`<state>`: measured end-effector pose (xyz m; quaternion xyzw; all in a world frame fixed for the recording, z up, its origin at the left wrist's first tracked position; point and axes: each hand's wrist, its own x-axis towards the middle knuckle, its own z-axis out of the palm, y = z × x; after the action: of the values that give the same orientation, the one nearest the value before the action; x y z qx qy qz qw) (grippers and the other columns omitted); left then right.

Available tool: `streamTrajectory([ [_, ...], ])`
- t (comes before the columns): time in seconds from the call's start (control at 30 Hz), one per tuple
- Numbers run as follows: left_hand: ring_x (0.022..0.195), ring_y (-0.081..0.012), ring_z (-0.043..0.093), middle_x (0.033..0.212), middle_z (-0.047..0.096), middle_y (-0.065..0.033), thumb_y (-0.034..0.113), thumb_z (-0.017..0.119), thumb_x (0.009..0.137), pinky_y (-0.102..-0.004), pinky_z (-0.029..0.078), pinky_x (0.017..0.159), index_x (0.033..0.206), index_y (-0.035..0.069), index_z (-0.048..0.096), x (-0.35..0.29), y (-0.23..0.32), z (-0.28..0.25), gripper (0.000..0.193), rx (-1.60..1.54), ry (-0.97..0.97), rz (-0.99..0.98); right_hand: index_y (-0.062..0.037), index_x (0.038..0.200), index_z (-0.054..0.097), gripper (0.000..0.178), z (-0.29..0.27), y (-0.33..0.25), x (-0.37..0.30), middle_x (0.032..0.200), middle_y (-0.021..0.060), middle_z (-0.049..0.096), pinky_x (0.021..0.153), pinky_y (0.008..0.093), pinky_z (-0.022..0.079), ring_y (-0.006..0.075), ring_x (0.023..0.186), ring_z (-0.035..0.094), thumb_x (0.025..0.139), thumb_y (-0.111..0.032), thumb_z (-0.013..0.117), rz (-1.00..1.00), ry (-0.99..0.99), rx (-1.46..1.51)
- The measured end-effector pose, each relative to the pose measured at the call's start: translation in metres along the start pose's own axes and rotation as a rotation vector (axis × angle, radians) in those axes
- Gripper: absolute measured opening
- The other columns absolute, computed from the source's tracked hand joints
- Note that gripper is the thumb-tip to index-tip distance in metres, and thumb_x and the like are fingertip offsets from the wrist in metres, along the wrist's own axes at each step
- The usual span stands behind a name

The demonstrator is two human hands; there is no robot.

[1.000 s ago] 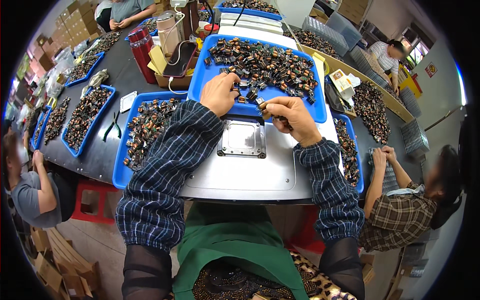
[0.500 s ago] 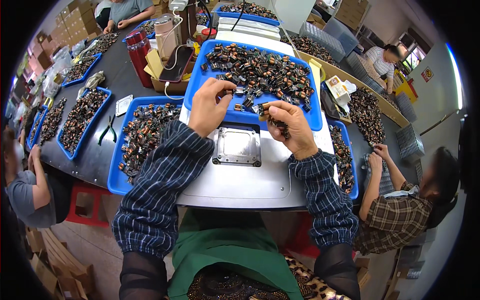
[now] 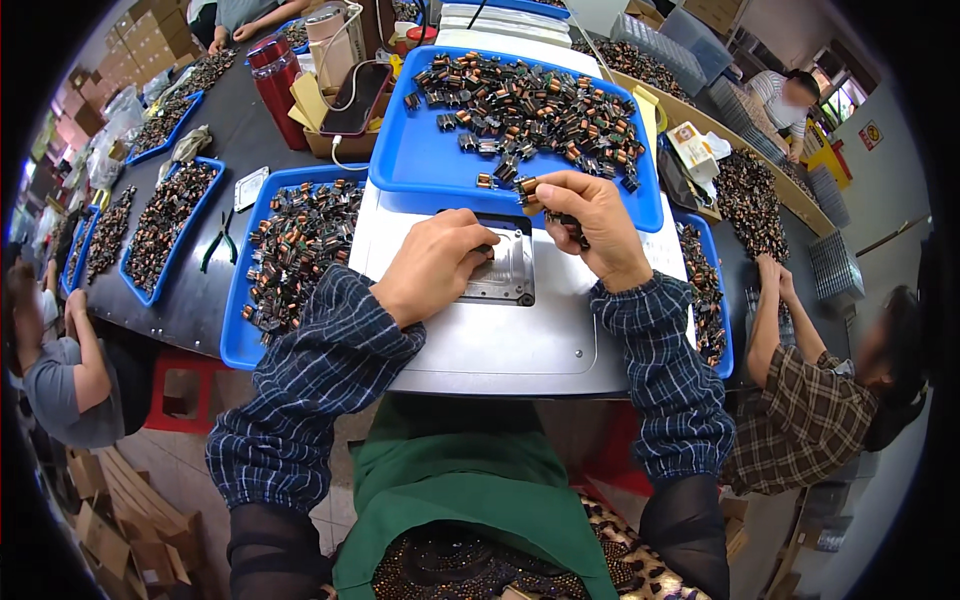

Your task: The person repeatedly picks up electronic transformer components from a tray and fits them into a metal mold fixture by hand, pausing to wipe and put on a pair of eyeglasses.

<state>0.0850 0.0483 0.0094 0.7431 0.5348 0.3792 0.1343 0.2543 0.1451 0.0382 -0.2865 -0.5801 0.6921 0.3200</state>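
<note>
Right of centre, your right hand [image 3: 600,228] pinches a small component [image 3: 526,191], fingers curled round others. At centre, your left hand [image 3: 428,265] has fingertips nearly together over the metal plate [image 3: 512,268]; hold unclear. Components seem light, stiff, scuffable; grip the ends.

From my seat I see a dark table [image 3: 188,308], a red stool [image 3: 190,366] near left on pale floor [image 3: 222,470], a right-hand wall [image 3: 890,210] and a far-right window [image 3: 836,86].
</note>
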Motion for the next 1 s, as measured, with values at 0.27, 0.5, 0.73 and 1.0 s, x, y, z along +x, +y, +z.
streamTrajectory([
  [0.27,0.074,-0.0281,0.052,0.075,0.053,-0.0105,-0.001,0.057,0.069,-0.0361,0.042,0.064,0.084,0.0,0.06,0.006,0.006,-0.001,0.015,0.262,-0.095,0.094,0.0014,0.089,0.059,0.016,0.001,0.0,-0.001,0.071,0.0078,0.06,0.033,0.0156,0.027,0.0037,0.042,0.042,0.081,-0.012,0.057,0.006,-0.029,-0.031],
  [0.5,0.073,-0.0275,0.051,0.076,0.052,-0.0109,-0.003,0.056,0.067,-0.0364,0.042,0.064,0.083,0.0,0.06,0.006,0.005,0.005,0.016,0.316,-0.131,0.12,0.0018,0.089,0.059,0.017,0.004,0.001,-0.003,0.071,0.0069,0.059,0.033,0.015,0.026,0.002,0.042,0.042,0.08,-0.012,0.058,-0.021,-0.045,-0.055],
  [0.73,0.073,-0.0279,0.052,0.075,0.053,-0.011,-0.003,0.056,0.067,-0.0356,0.043,0.065,0.083,0.001,0.06,0.003,0.002,-0.004,0.017,0.164,-0.03,0.129,0.0012,0.083,0.064,0.016,0.005,0.015,0.001,0.069,0.0082,0.059,0.055,0.0249,0.041,0.0134,0.059,0.052,0.073,-0.011,0.061,-0.419,0.005,-0.802],
  [1.0,0.073,-0.019,0.056,0.085,0.058,-0.0092,-0.002,0.057,0.073,-0.0256,0.044,0.064,0.09,-0.001,0.059,-0.048,-0.049,-0.066,0.018,0.255,0.426,-0.284,-0.0001,0.083,0.064,0.016,0.015,0.019,-0.002,0.069,0.011,0.057,0.057,0.0292,0.041,0.0209,0.063,0.053,0.073,-0.012,0.062,-0.456,-0.211,-0.978],
])
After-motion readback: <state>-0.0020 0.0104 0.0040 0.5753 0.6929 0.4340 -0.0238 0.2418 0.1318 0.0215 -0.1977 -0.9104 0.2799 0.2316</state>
